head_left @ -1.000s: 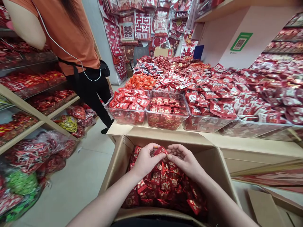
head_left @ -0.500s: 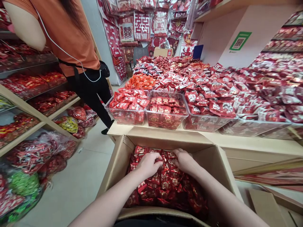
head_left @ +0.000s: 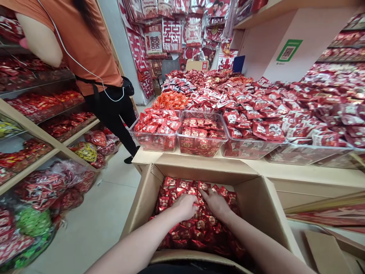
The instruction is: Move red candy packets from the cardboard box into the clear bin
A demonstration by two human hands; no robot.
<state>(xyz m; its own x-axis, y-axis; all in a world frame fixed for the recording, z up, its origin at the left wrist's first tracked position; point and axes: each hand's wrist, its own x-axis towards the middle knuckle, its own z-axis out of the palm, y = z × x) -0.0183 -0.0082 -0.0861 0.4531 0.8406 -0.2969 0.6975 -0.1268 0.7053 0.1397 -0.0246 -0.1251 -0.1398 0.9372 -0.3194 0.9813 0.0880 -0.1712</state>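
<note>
A cardboard box [head_left: 270, 205] in front of me holds a layer of small red candy packets [head_left: 196, 232] with gold print. My left hand [head_left: 186, 206] is down among them, its fingers curled inward; what they hold, if anything, is hidden. Beside it on the right, my right hand [head_left: 217, 204] rests on the packets with its fingers spread and the index finger stretched toward the left. Both forearms reach in over the near side of the box.
Behind the box, a counter [head_left: 182, 159] bears clear plastic bins [head_left: 202, 146] full of red packets. At left stand shelves [head_left: 42, 160] with bagged goods, and a person in an orange top [head_left: 85, 57] is beside them. Flat cardboard [head_left: 325, 251] lies at lower right.
Both hands have moved nearer to me over the packets. My right hand has also shifted left, and its fingers are more stretched out. More packets show at the box's far side.
</note>
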